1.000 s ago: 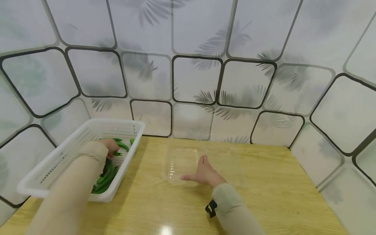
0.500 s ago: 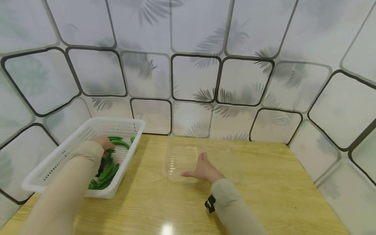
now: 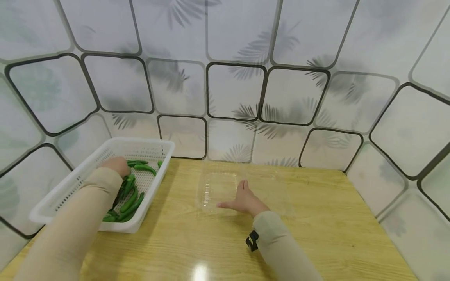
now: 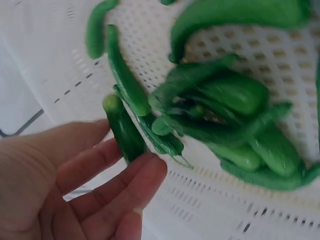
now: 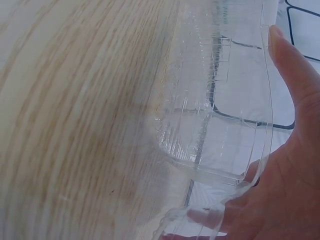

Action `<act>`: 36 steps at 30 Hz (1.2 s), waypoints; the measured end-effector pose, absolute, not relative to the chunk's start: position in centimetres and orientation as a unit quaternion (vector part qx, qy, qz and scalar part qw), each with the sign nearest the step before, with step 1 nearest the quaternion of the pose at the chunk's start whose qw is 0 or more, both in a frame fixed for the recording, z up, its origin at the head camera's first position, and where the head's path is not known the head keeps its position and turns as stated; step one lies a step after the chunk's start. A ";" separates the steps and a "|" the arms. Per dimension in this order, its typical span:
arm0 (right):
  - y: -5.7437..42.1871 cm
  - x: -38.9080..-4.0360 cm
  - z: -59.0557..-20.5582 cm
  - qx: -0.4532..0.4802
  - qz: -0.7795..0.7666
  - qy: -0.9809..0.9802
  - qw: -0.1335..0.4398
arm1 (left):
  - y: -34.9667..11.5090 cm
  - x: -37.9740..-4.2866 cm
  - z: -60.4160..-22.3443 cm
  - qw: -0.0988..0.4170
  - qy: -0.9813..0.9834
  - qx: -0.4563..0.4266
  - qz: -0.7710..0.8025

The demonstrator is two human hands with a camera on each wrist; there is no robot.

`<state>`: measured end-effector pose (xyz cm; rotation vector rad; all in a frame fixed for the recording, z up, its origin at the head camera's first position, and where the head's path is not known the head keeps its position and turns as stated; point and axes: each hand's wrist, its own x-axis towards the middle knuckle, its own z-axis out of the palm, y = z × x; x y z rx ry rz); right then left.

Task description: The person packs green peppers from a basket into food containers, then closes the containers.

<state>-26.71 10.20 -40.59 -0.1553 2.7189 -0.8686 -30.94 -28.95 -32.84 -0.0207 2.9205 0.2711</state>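
At the left, my left hand (image 3: 117, 166) is down inside a white plastic basket (image 3: 152, 193). Its thumb and fingers pinch a short dark green pepper (image 4: 125, 131) with a pale end, seen in the left wrist view. A cluster of green peppers (image 4: 232, 95) lies right beside it in the basket. My right hand (image 3: 244, 201) is spread at a clear plastic container (image 3: 216, 191) standing open on the table. In the right wrist view its thumb (image 5: 290, 55) lies at the container's rim, and the fingers reach straight along the hinge side, partly behind the plastic.
The wooden table (image 3: 197, 242) runs back to a wall (image 3: 232, 93) with a printed leaf-and-tile pattern. More peppers (image 3: 145, 168) lie at the far right end of the basket. A black strap (image 3: 252, 240) sits on my right sleeve cuff.
My left hand has shifted left and back within the basket, uncovering more peppers there. My right hand has stayed in place at the clear container.
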 end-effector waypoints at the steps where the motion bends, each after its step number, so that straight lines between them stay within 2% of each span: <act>1: 10.2 -26.7 -40.6 -0.053 -0.301 0.942 0.141 | -28.9 -30.9 -32.8 0.097 0.992 -0.005 0.083; 21: 10.3 -26.7 -40.6 -0.050 -0.305 0.941 0.141 | -28.6 -31.6 -33.2 0.031 0.999 0.016 0.041; 29: 10.3 -26.4 -40.1 -0.050 -0.312 0.936 0.154 | -27.9 -30.3 -32.3 0.023 0.998 0.024 0.047; 36: 10.4 -26.4 -40.1 -0.052 -0.313 0.936 0.152 | -27.7 -30.0 -32.1 -0.010 0.998 0.030 0.054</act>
